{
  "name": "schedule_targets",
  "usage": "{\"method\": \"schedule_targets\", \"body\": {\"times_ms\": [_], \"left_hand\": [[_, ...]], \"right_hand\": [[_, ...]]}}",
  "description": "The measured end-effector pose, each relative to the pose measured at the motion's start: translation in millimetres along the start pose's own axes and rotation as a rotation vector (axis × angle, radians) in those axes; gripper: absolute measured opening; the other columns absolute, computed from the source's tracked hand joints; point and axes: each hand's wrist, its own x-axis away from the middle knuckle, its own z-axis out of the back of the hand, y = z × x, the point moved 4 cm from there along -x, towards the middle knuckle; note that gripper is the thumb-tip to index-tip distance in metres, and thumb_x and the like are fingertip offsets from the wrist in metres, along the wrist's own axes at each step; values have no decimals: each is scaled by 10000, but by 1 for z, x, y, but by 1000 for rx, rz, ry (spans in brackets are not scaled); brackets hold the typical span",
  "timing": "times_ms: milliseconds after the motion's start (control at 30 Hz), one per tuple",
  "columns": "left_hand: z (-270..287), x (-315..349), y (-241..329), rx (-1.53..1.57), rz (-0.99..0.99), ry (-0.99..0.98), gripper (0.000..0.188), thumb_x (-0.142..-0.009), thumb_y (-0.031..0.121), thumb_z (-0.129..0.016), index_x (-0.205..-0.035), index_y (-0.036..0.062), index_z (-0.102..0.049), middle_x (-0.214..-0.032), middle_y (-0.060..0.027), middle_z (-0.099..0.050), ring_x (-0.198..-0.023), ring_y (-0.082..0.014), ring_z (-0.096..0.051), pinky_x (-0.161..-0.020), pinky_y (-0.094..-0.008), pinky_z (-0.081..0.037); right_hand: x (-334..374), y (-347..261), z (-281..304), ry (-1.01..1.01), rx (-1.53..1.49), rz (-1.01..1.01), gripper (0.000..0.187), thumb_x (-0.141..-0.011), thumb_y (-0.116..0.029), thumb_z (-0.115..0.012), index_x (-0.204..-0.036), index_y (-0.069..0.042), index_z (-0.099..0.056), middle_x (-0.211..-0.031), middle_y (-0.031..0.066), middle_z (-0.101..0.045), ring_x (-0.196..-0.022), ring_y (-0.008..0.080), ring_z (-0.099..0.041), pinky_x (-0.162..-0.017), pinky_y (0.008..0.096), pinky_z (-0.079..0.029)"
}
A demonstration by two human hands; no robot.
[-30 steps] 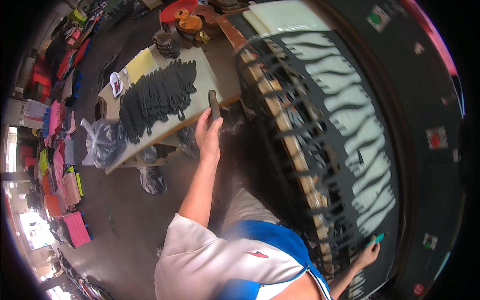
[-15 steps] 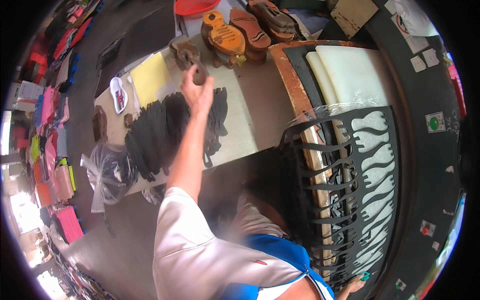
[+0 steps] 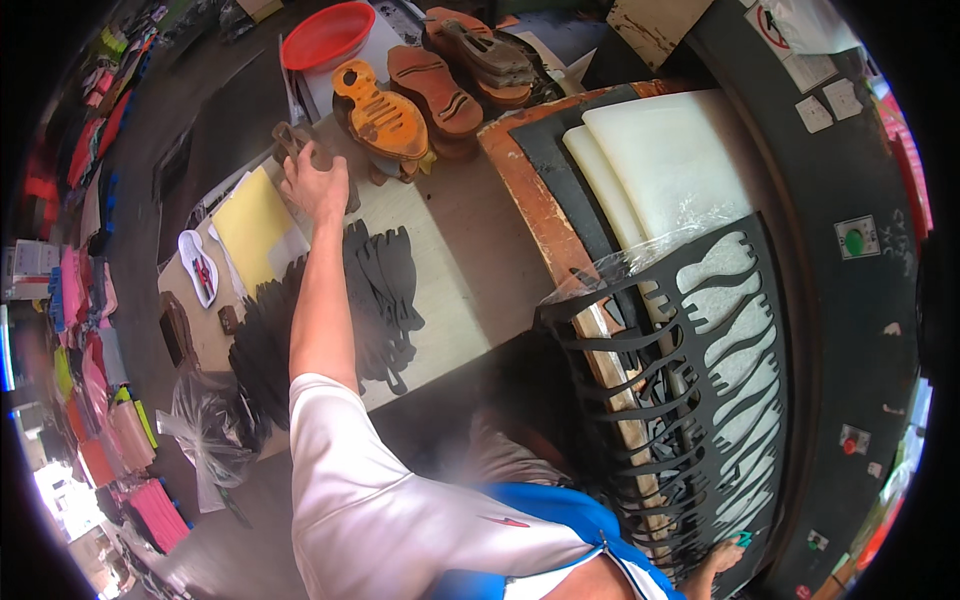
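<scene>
At the far left of the worktable my left hand [image 3: 318, 185] is closed around a dark brown shoe-shaped cutting die [image 3: 290, 138]; its fingers partly cover it. Below that forearm lie piles of black cut strips [image 3: 380, 285]. At the lower right, my right hand [image 3: 712, 562] is closed, small in view, beside the near end of a black sheet [image 3: 772, 400] with rows of shoe-shaped cut-outs. A teal bit [image 3: 742, 539] shows at its fingertips; what the fingers hold I cannot make out.
Orange [image 3: 385, 120] and brown dies [image 3: 437, 88] stand at the back near a red basin [image 3: 328, 36]. White boards [image 3: 670, 150] lie under the sheet. A dark machine panel [image 3: 850, 320] with buttons borders the right. Yellow paper [image 3: 248, 228] and a clear bag [image 3: 210, 425] sit left.
The view has shifted, so the table things appear further left and lower. My left hand remains at the brown die by the yellow paper. My right hand stays by the sheet's near end.
</scene>
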Motion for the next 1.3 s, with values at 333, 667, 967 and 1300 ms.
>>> {"method": "schedule_targets", "body": {"times_ms": [333, 667, 967, 1300], "left_hand": [[-15, -6, 12, -188, -24, 24, 602, -806, 390, -797, -1376, 220, -708, -1577, -190, -507, -1400, -434, -474, -1218, -529, -353], [-28, -14, 3, -210, -9, -24, 669, -826, 397, -785, -1457, 228, -644, -1663, -216, -424, -1469, -432, -433, -1257, -527, -313], [-16, -9, 18, -291, -132, -103, 763, -833, 476, -803, -1460, 83, -615, -1477, -236, -611, -1362, -435, -564, -1164, -526, -443], [-4, 254, 242, 600, -449, -536, 391, -1080, 229, -689, -1371, -33, -684, -1359, -163, -722, -1234, -287, -695, -1076, -368, -538]], "right_hand": [[3, -5, 10, -12, -86, -27, 623, -1077, -604, -496, -1247, -43, -707, -1192, 217, -738, -1073, 422, -725, -915, 547, -570], [12, -2, 15, -34, -63, -106, 594, -1073, -565, -528, -1289, -44, -714, -1177, 202, -747, -1079, 399, -717, -922, 506, -571], [9, -4, 19, -68, -260, -115, 646, -1010, -611, -607, -1265, -28, -720, -1135, 230, -757, -1013, 465, -710, -873, 564, -544], [-18, -54, -17, 178, -408, 19, 510, -973, -455, -690, -1262, -35, -717, -1124, 231, -734, -1066, 447, -681, -943, 565, -528]]}}
